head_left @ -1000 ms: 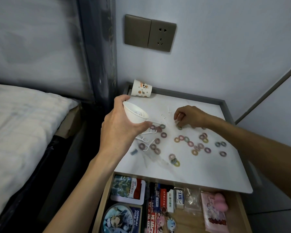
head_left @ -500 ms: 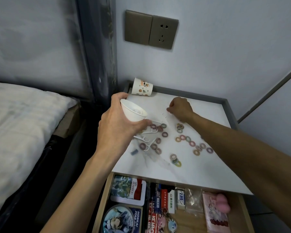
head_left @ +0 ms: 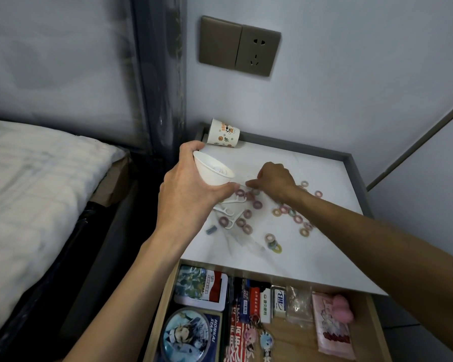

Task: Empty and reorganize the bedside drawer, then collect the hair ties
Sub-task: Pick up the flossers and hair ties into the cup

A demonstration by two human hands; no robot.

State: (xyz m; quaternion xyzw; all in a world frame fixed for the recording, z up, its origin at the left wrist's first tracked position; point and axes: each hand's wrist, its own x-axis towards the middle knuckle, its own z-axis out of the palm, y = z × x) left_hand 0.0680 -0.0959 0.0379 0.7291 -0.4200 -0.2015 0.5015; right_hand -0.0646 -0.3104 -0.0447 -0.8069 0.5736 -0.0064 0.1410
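my right hand (head_left: pixel 275 178) has come across from the ties (head_left: pixel 256 204) at mid-table to the lip of the cup (head_left: pixel 212 169), fingers bunched as if pinching; i judge it is about to drop a pick-up in, so collecting is under way but far from done; most ties lie loose on the table (head_left: pixel 311 262), some among the floss picks (head_left: pixel 226 211); my left hand (head_left: pixel 186 194) is wrapped round the cup, tipped toward the right one over the table's left side, as it was a second ago; the drawer (head_left: pixel 298 343) stands open below, already packed; what the right fingertips hold i cannot tell, the knuckles cover it; the cup's contents are a pale blur; my right forearm hides some ties; a printed cup (head_left: pixel 224 137) lies on its side at the back.
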